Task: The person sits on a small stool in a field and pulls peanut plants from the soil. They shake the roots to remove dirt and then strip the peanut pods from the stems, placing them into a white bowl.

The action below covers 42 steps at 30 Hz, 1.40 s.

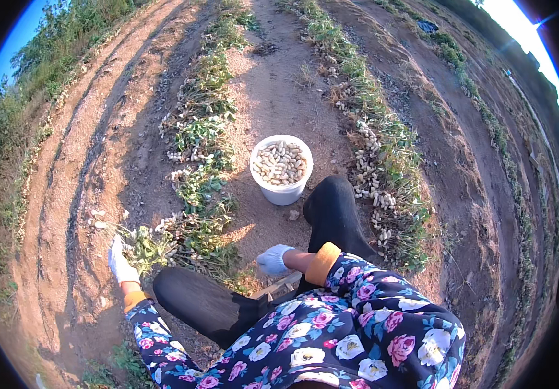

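Note:
My left hand (121,260) wears a white glove and grips a peanut plant (146,250) at the left row, with leafy stems to its right and a few pods (99,219) sticking out beyond the fingers. Between my knees, my right hand (273,259), in a white glove too, is curled closed. Its fingers face away, so anything inside is hidden. Ahead of it stands a white bucket (279,195) filled almost to the rim with unshelled peanuts (282,163).
A row of pulled peanut plants (203,188) runs away on the left, close to my left knee (182,288). Another row with exposed pods (386,175) lies right of my right leg (334,207). Bare soil (270,78) separates them. Green bushes (7,129) border the far left.

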Each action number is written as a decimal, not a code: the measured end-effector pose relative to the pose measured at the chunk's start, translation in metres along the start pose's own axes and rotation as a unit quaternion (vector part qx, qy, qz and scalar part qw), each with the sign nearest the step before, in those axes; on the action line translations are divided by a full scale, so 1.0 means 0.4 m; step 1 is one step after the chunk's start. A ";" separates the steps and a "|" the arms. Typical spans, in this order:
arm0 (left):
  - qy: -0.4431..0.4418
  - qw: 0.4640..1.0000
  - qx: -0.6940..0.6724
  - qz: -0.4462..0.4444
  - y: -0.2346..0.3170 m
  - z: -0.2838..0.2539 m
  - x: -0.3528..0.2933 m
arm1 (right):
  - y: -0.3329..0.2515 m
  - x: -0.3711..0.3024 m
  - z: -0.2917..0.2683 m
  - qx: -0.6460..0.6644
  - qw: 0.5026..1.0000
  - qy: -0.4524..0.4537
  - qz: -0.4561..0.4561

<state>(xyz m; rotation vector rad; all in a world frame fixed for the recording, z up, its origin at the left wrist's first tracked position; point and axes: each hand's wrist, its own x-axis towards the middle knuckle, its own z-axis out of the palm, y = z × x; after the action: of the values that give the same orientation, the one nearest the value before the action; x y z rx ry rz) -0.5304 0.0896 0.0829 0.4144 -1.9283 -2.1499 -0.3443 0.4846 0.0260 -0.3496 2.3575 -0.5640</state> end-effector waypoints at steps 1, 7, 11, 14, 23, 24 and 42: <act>0.004 0.988 0.090 0.125 0.057 -0.076 0.053 | -0.034 0.013 -0.013 0.000 1.000 0.010 -0.027; 0.070 0.958 0.096 0.260 0.406 0.036 -0.041 | -0.020 -0.012 -0.009 0.017 0.995 0.070 -0.062; -0.006 0.959 0.104 0.264 0.466 0.137 -0.199 | -0.055 -0.061 -0.055 0.205 0.952 0.210 -0.084; -0.138 0.984 0.010 0.114 0.326 0.233 -0.324 | -0.070 -0.093 -0.090 0.477 0.844 0.231 -0.083; -0.163 0.966 -0.113 -0.166 -0.051 0.358 -0.621 | -0.105 -0.125 -0.068 0.595 0.751 0.138 -0.250; -0.160 0.978 -0.062 -0.121 -0.070 0.351 -0.624 | -0.096 -0.106 -0.060 0.557 0.785 0.099 -0.254; -0.254 0.931 -0.135 -0.227 -0.038 0.303 -0.434 | -0.205 -0.097 -0.023 -0.073 0.916 0.365 -0.149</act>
<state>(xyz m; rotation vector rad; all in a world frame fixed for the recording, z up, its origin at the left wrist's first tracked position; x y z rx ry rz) -0.4106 0.2648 0.0898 0.2889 -1.8542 -3.0297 -0.3144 0.4311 0.0935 -0.6668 3.1050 -0.7597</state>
